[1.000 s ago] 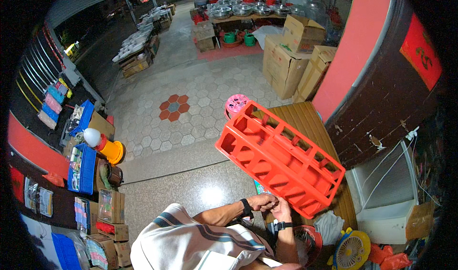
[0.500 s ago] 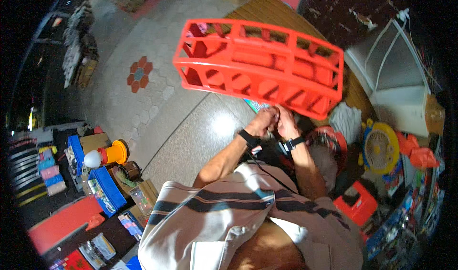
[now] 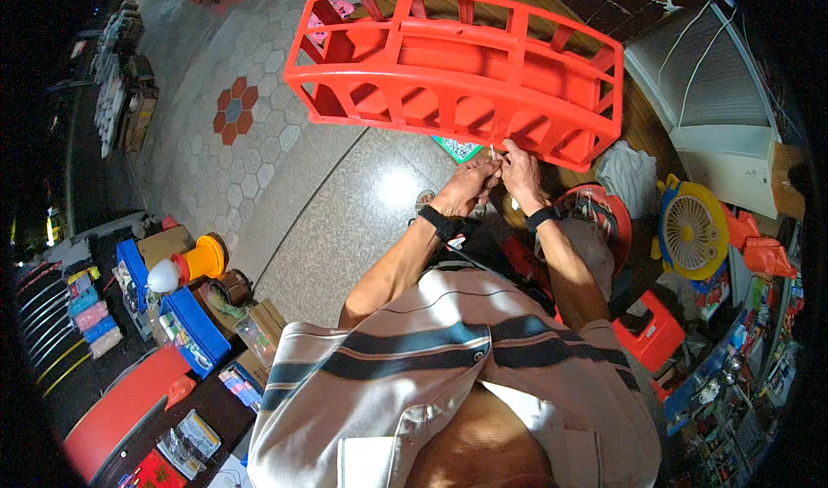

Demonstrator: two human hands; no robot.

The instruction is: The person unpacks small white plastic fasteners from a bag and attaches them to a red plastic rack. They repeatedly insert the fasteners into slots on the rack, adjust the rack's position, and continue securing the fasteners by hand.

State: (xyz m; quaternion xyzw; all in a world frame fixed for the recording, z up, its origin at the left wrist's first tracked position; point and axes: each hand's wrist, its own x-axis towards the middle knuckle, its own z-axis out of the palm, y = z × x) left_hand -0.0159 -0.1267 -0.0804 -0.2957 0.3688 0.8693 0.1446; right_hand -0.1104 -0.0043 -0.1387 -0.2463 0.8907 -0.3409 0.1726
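A large red plastic rack (image 3: 457, 130) with open, slatted sides lies lengthwise in front of me. Both my hands meet just below its near edge. My left hand (image 3: 466, 188) is closed, its fingertips pinched at a thin pale strip (image 3: 492, 152) that sticks up beside the rack. Close against it, my right hand (image 3: 521, 176) has its fingers bent together, with the index fingertip up at the rack's near edge; whatever they grip is too small to make out. Dark bands circle both wrists. Part of a green-edged card with a printed pattern (image 3: 459, 149) shows behind the hands.
To the right stand a yellow-and-blue fan (image 3: 693, 229), a white bag (image 3: 625, 199) and a red stool (image 3: 649, 333). Blue bins (image 3: 191, 328) and an orange-and-white lamp-like item (image 3: 203, 259) crowd the left. Brown wooden boards (image 3: 642, 151) lie behind the rack.
The rack appears higher and further left in the picture, and more of its inside shows. My hands have shifted up slightly; my right index finger now reaches up to the rack's edge.
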